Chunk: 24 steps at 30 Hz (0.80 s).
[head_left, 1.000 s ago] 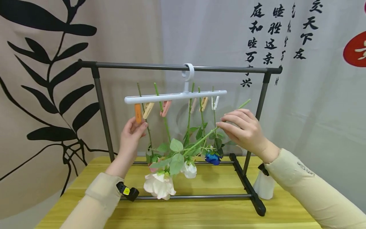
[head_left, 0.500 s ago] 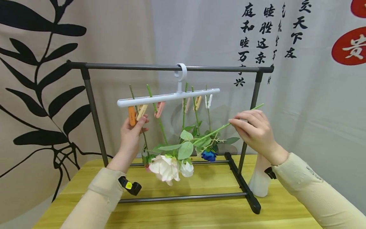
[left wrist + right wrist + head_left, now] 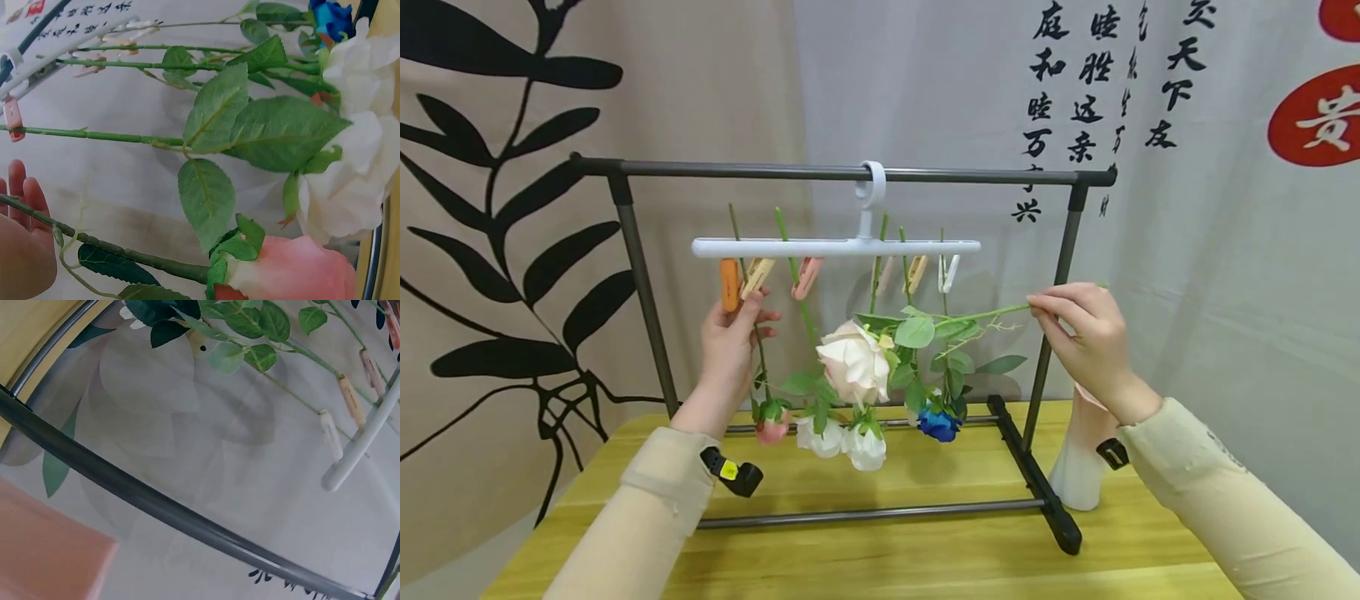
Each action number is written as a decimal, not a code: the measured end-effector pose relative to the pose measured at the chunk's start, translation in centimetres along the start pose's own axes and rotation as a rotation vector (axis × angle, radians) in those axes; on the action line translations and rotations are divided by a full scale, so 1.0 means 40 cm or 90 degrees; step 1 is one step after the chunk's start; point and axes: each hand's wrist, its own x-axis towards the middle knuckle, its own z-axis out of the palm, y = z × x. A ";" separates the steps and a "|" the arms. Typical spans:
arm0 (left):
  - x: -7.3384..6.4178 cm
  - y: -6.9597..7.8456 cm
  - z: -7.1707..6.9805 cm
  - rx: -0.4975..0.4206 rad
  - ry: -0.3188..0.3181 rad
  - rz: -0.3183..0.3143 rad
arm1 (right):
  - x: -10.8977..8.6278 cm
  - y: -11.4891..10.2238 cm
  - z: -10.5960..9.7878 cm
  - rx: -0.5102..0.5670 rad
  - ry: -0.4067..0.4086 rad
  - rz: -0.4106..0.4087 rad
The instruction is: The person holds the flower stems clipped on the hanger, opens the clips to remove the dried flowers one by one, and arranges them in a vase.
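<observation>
My left hand [image 3: 730,350] pinches the lower end of a yellow clothespin [image 3: 757,277] at the left of a white hanger [image 3: 835,247], beside an orange clothespin [image 3: 730,285]. A pink rose [image 3: 771,427] hangs head down there, its stem crossing in front of my fingers in the left wrist view. My right hand [image 3: 1086,333] pinches the stem [image 3: 992,314] of a large white flower [image 3: 853,364], held nearly level with the bloom pointing left. Behind it hang white flowers [image 3: 865,448] and a blue rose [image 3: 938,423], upside down. A pink clothespin [image 3: 807,277] and several others clip the stems.
The hanger hooks over the top bar [image 3: 730,171] of a dark metal rack standing on a wooden table [image 3: 850,562]. A pale vase [image 3: 1075,467] stands by the rack's right foot. A printed curtain [image 3: 925,83] hangs behind.
My left hand has shifted from beside the orange clothespin to the yellow one. The white flower has risen, its stem swinging toward level as my right hand moved right. The tilted hanger is now level.
</observation>
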 end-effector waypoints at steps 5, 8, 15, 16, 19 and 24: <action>0.008 0.005 0.000 -0.016 -0.003 -0.018 | -0.026 0.016 -0.020 -0.024 0.006 0.069; 0.010 0.005 -0.004 -0.027 -0.005 -0.030 | -0.040 0.020 -0.033 -0.039 0.009 0.122; 0.007 0.015 -0.023 -0.018 -0.014 -0.039 | -0.060 0.013 -0.068 -0.041 -0.009 0.281; 0.007 0.017 -0.024 -0.017 -0.015 -0.039 | -0.062 0.012 -0.073 -0.037 -0.008 0.309; 0.010 0.024 -0.028 -0.017 -0.021 -0.035 | -0.067 0.009 -0.086 -0.041 -0.009 0.385; 0.019 0.029 -0.024 -0.014 -0.022 -0.025 | -0.083 0.007 -0.107 -0.059 -0.005 0.476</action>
